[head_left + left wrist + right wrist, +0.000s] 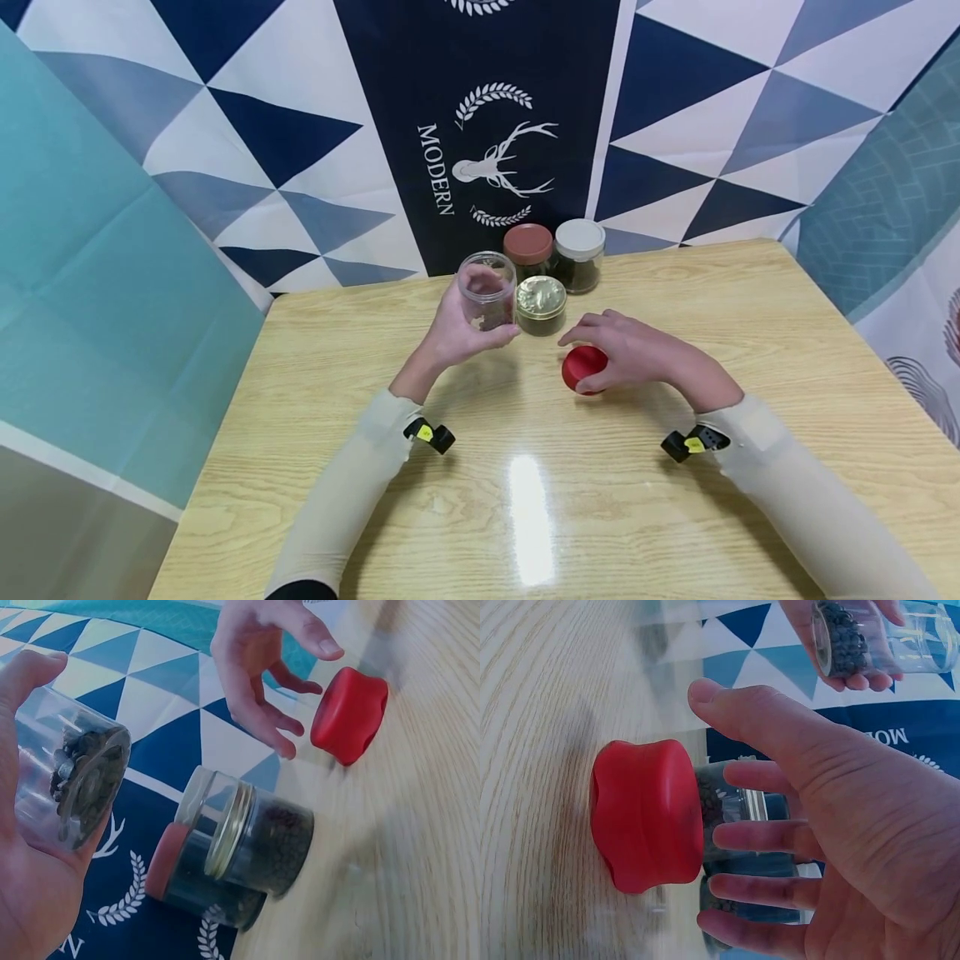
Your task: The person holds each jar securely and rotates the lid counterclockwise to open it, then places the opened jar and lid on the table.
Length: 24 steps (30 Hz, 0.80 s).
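My left hand [468, 321] grips a clear open-topped jar [487, 292] raised above the table. Small dark pieces [91, 776] lie in the bottom of that jar. Over a round red object [583, 369] hovers my right hand [637, 350], its fingers spread and relaxed. In the right wrist view the red object [646, 815] has a scalloped edge on the table side, and the fingertips stay apart from it. Whether it is a lid or a small cup, I cannot tell. Between the hands, farther back, stands a glass jar with a gold lid [542, 297].
Behind the gold-lidded jar are a jar with a reddish-brown lid [528, 242] and a jar with a white lid [580, 240]. All stand near the back edge of the wooden table [360, 517]. A patterned cloth [300, 150] hangs just behind it.
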Available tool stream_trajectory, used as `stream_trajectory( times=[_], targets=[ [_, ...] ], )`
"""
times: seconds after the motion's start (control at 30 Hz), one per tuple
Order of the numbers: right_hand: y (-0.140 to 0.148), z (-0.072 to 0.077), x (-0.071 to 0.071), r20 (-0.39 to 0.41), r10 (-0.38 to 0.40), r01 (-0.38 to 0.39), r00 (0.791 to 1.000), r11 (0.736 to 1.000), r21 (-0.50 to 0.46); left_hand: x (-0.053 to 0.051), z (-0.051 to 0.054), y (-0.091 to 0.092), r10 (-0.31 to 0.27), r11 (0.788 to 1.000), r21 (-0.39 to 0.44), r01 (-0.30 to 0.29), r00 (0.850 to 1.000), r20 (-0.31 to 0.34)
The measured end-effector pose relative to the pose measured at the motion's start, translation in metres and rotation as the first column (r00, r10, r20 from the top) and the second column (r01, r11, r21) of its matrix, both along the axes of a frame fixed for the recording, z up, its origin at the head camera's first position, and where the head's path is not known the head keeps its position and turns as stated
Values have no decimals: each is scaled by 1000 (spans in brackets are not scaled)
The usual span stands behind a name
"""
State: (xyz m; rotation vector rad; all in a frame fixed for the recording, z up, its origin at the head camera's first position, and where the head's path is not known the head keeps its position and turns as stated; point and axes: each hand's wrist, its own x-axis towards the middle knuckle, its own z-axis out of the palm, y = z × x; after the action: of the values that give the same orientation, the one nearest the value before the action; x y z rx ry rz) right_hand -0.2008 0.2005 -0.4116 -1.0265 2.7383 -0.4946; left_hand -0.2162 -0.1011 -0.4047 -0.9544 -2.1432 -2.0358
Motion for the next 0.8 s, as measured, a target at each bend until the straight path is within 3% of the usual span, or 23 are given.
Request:
stream_trajectory(
  times=[0.3, 0.57, 0.8],
  targets=[
    [2, 1, 0, -7, 2, -2, 1000, 1000, -18, -3, -2, 16, -36, 999, -5, 36, 999, 17],
    [1, 2, 0, -5, 8, -8, 1000, 1000, -21, -3, -9, 14, -91, 995, 37, 90, 996, 12],
    [1, 1, -2, -6, 11, -11, 1000, 1000, -25, 1, -14, 15, -88, 994, 64, 88, 996, 0]
  ],
)
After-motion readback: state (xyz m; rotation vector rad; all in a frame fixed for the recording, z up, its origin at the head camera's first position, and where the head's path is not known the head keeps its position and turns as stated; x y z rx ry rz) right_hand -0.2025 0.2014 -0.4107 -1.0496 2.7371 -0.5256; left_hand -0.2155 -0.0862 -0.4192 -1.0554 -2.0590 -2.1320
